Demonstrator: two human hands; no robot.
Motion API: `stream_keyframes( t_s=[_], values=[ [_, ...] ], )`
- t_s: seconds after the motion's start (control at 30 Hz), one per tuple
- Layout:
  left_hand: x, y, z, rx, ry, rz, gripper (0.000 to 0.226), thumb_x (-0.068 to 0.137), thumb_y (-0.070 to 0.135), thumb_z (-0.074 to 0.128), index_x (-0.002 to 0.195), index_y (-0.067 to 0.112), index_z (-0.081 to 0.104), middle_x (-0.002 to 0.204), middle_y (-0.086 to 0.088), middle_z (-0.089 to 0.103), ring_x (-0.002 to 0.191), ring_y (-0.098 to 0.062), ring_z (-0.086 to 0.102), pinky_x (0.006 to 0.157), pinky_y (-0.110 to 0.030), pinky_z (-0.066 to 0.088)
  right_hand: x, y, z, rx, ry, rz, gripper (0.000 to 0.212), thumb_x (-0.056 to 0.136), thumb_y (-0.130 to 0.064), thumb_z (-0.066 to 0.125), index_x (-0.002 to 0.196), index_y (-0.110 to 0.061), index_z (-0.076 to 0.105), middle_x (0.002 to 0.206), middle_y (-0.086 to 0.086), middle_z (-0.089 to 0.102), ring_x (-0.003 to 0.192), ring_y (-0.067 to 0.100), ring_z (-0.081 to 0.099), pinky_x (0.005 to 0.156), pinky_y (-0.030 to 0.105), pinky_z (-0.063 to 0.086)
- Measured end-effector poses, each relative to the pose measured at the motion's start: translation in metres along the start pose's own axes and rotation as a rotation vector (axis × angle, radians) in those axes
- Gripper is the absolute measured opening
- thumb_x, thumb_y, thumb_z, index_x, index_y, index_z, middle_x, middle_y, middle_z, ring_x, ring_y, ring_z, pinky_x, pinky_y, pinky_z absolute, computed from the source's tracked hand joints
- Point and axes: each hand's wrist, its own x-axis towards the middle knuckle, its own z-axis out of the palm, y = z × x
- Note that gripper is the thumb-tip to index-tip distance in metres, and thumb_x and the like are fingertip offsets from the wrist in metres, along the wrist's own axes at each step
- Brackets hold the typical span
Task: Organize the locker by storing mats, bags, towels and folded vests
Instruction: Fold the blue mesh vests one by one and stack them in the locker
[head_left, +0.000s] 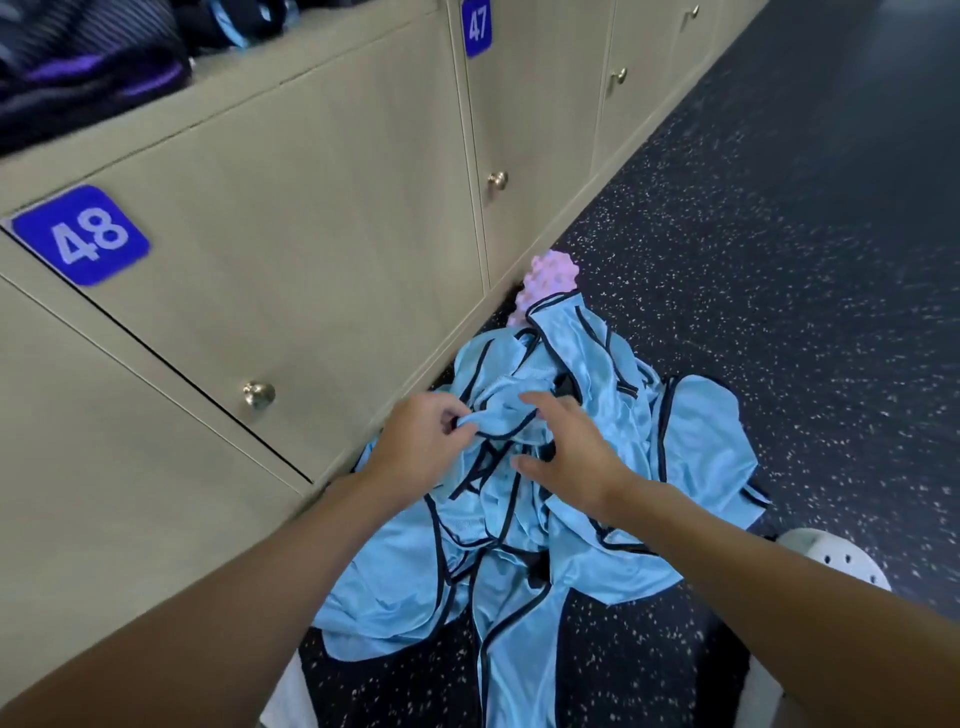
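Note:
A heap of light blue vests (691, 447) with black trim lies crumpled on the dark speckled floor, right by the foot of the lockers. My left hand (421, 447) pinches a fold of blue vest fabric at the top of the heap. My right hand (571, 457) hovers over the heap just to the right, fingers spread and relaxed, holding nothing. A pink knobbly roller (550, 278) lies behind the heap, partly covered by a vest.
Beige lockers (291, 218) with round knobs run along the left, numbered 48 and 47, doors closed. Dark and purple bags (78, 67) sit in an open compartment at top left. A white perforated shoe (831, 558) is at lower right. Open floor stretches right.

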Motion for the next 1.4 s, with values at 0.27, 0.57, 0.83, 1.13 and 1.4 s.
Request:
stream_keyframes(
  t_s=[0.27,0.57,0.83,1.13,1.4],
  values=[
    [0.019,0.106,-0.092,-0.06,0.1,0.148,0.008,0.085,0.009,0.069,0.078,0.009,0.073,0.062,0.002,0.063,0.051,-0.003,0.049,0.059,-0.022,0.043,-0.002,-0.082,-0.073,0.085,0.18,-0.161,0.053,0.085,-0.02,0.075,0.133,-0.012,0.055,0.125,0.001,0.055,0.117,0.016,0.052,0.093,0.013,0.031],
    [0.0,0.221,-0.199,-0.4,0.288,0.198,0.018,0.085,0.0,0.066,0.069,0.007,0.067,0.062,-0.011,0.068,0.056,-0.017,0.061,0.065,-0.034,0.056,-0.024,-0.178,-0.162,0.317,0.148,-0.338,0.028,0.084,-0.036,0.071,0.1,-0.013,0.068,0.096,0.023,0.071,0.084,0.038,0.068,0.084,0.053,0.052],
    [-0.038,0.25,-0.251,-0.41,0.391,0.298,0.014,0.085,0.004,0.069,0.073,0.009,0.065,0.063,-0.007,0.062,0.054,-0.015,0.053,0.059,-0.03,0.048,-0.05,-0.252,-0.194,0.328,0.248,-0.499,0.044,0.088,-0.036,0.053,0.077,0.007,0.051,0.071,0.023,0.051,0.07,0.02,0.045,0.079,0.059,0.048],
    [-0.058,0.214,-0.243,-0.403,0.382,0.228,0.015,0.094,0.008,0.063,0.08,0.007,0.058,0.059,-0.004,0.065,0.045,-0.007,0.053,0.048,-0.017,0.044,-0.049,-0.26,-0.176,0.382,0.19,-0.47,0.021,0.099,-0.015,0.052,0.083,-0.005,0.061,0.072,0.007,0.057,0.067,0.017,0.048,0.065,0.037,0.042],
    [-0.053,0.206,-0.241,-0.351,0.248,0.246,0.017,0.091,0.03,0.071,0.09,0.015,0.064,0.073,0.0,0.061,0.061,-0.012,0.049,0.06,-0.027,0.04,-0.044,-0.254,-0.186,0.447,0.234,-0.43,0.026,0.1,-0.019,0.054,0.092,0.003,0.064,0.08,0.017,0.058,0.074,0.019,0.048,0.069,0.035,0.039]
  ],
)
